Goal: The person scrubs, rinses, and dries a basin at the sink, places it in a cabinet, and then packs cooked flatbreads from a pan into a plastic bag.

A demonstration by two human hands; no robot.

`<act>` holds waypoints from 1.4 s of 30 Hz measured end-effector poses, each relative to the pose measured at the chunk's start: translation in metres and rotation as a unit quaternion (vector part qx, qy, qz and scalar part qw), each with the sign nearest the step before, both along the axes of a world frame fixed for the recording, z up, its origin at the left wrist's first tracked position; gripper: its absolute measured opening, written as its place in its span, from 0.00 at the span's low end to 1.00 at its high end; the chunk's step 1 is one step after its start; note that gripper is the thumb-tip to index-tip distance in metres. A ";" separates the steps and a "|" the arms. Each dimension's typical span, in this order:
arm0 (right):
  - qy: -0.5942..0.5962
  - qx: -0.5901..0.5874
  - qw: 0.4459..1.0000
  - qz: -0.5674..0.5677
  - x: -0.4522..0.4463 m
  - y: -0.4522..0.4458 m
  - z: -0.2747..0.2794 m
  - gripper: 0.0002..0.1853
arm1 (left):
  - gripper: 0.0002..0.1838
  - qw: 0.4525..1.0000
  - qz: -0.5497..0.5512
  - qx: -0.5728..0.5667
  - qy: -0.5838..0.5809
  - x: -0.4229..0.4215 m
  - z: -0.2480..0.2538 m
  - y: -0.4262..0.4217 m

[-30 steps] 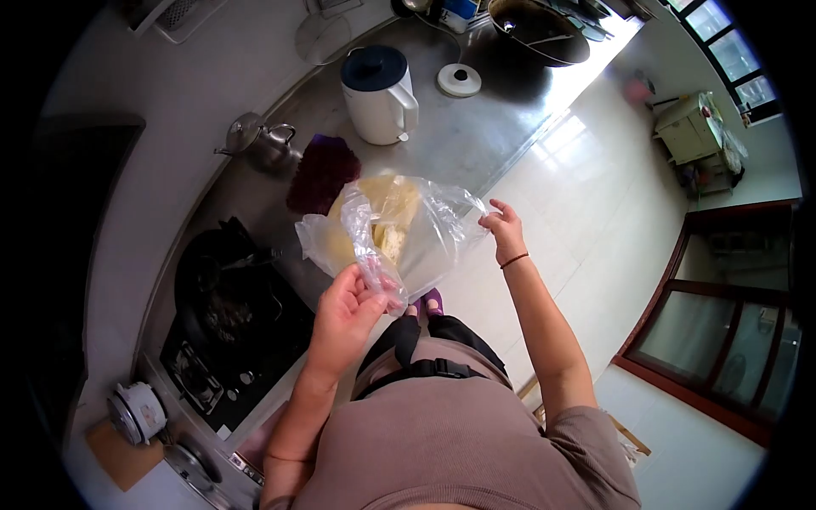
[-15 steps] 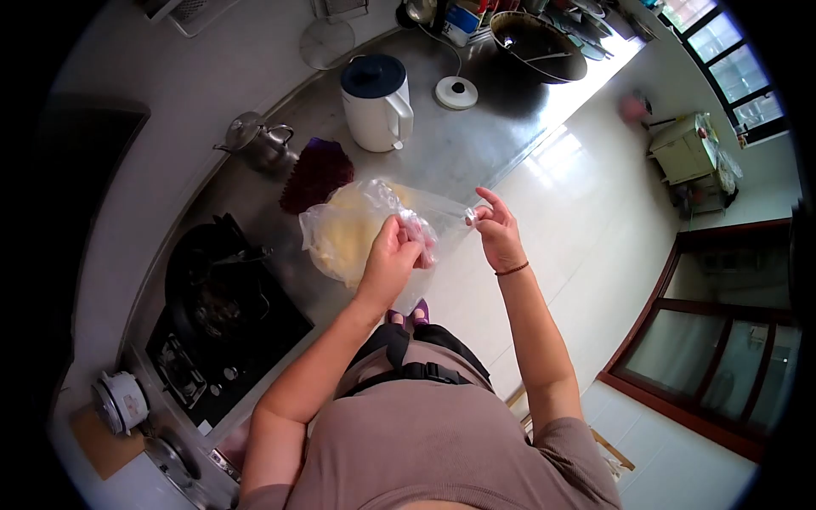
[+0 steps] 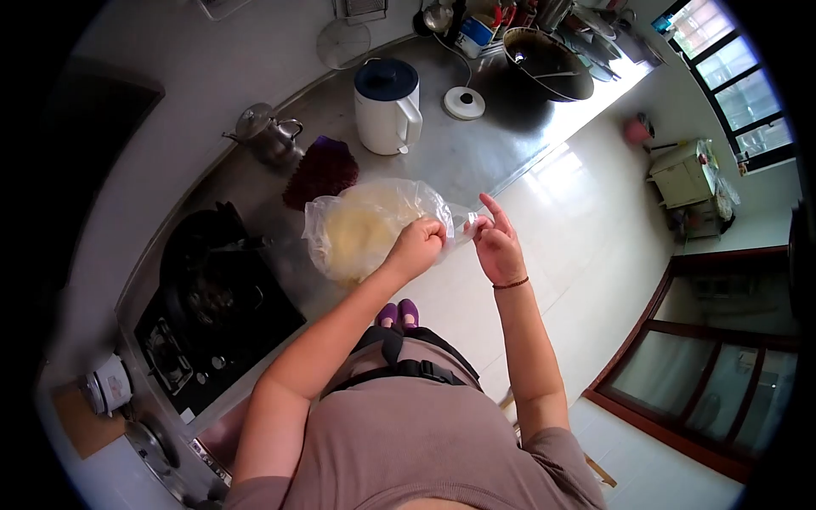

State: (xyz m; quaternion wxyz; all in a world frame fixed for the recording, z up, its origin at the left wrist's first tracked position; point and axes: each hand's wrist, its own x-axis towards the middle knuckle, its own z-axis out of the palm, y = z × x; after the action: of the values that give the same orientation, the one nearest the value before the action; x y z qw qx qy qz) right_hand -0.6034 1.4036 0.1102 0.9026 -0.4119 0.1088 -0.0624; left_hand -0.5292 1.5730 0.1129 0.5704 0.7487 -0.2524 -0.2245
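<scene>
A clear plastic bag with something pale yellow inside rests at the edge of the steel counter. My left hand is closed in a fist around the gathered bag, near its right side. Beside it, my right hand pinches the bag's twisted end between thumb and a finger, while other fingers stick up. Just behind the bag lies a dark red cloth.
A white kettle with a blue lid stands behind the bag, a white lid to its right. Further off are a steel teapot and a wok. At the left sits a black gas stove with a pan.
My left hand has moved right and up, close to my right hand, and has closed into a fist. The bag's loose opening is now gathered into a short twist between the hands.
</scene>
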 end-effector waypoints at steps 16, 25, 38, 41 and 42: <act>0.066 -0.061 0.994 0.066 -0.015 -0.006 -0.015 0.32 | 0.09 0.935 -0.121 0.084 0.323 -0.009 -0.003 -0.018; 0.033 0.024 0.995 0.093 -0.004 0.000 -0.024 0.31 | 0.12 0.966 0.076 0.064 -0.240 -0.024 -0.017 -0.008; 0.007 0.007 0.998 0.063 0.016 0.001 -0.019 0.36 | 0.12 0.945 0.071 0.320 -0.016 -0.011 -0.020 -0.004; -0.020 -0.022 0.994 0.101 0.017 0.001 -0.022 0.37 | 0.12 0.944 0.064 0.324 -0.005 -0.006 -0.010 -0.011; -0.028 -0.031 0.995 0.093 0.017 0.002 -0.019 0.37 | 0.13 0.957 0.047 0.285 -0.006 -0.006 0.003 -0.012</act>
State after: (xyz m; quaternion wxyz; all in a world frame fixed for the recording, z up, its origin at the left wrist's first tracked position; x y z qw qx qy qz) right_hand -0.5864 1.4055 0.0913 0.8941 -0.4457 0.0424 0.0068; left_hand -0.5351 1.5613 0.1162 0.3415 0.8924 -0.1460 -0.2560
